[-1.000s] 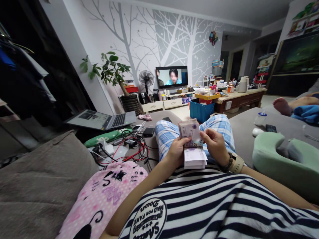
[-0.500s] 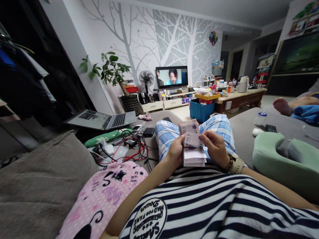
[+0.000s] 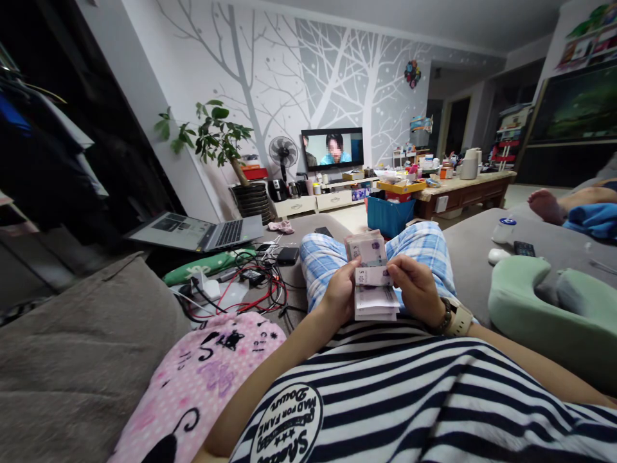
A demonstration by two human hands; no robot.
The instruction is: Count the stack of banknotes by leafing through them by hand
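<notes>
While the stack of banknotes (image 3: 370, 276) stands folded over the lap, roughly at the middle of the view and above the blue checked trousers (image 3: 322, 263), its upper half rises toward the camera and its lower half hangs toward the striped shirt (image 3: 434, 399); that bend appears to fan the edges so single notes can be separated. The left hand (image 3: 341, 294) wraps around the fold from the side, fingers closed on the bundle, which keeps the whole pile steady. The right hand (image 3: 418, 289) meets it from the other side, thumb and forefinger pinching the edge of the topmost note, which is bent down over the fold; a watch and a bead bracelet sit on that wrist.

Just left of the knees a tangle of red and black cables (image 3: 250, 289) lies on the grey sofa (image 3: 72, 360), with an open laptop (image 3: 197, 231) beyond it. A pink cat-print cushion (image 3: 202, 379) rests against the person's left side, and a green neck pillow (image 3: 544, 302) lies to the right. Farther off stand a blue bin (image 3: 388, 215), a cluttered wooden table (image 3: 463, 186), a television (image 3: 332, 148) and a potted plant (image 3: 216, 138). Another person's bare foot (image 3: 544, 204) shows at the right edge.
</notes>
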